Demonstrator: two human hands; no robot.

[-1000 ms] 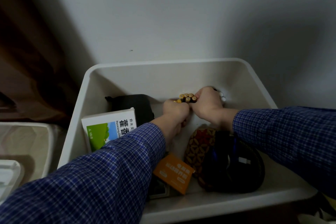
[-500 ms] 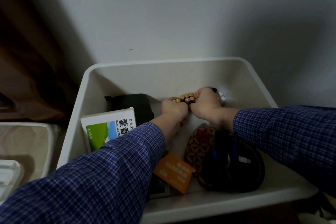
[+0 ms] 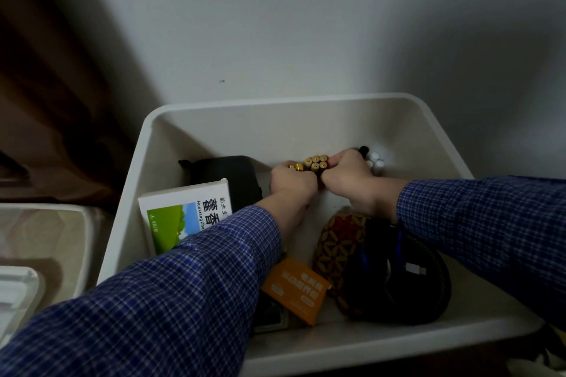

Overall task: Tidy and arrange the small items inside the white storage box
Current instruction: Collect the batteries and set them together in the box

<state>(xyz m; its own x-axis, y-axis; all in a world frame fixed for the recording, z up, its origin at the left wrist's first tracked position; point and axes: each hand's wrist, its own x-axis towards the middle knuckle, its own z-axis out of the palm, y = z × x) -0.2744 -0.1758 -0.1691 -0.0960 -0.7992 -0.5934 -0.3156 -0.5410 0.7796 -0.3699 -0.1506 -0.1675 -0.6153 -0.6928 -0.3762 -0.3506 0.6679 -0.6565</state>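
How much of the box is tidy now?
Not much looks finished. In hand: the left hand and right hand squeeze the gold batteries into a bunch near the back of the white storage box. Left: the orange packet, medicine box and patterned pouch lie loose.

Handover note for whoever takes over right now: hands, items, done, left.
Left hand and right hand: both grip the gold-capped batteries, bunched upright at the back of the white storage box.
White-tipped batteries sit just right of the right hand.
Medicine box and black pouch lie left; orange packet and patterned pouch lie at the front.
Done: gold-capped batteries gathered.
Left: set them down, arrange the rest.
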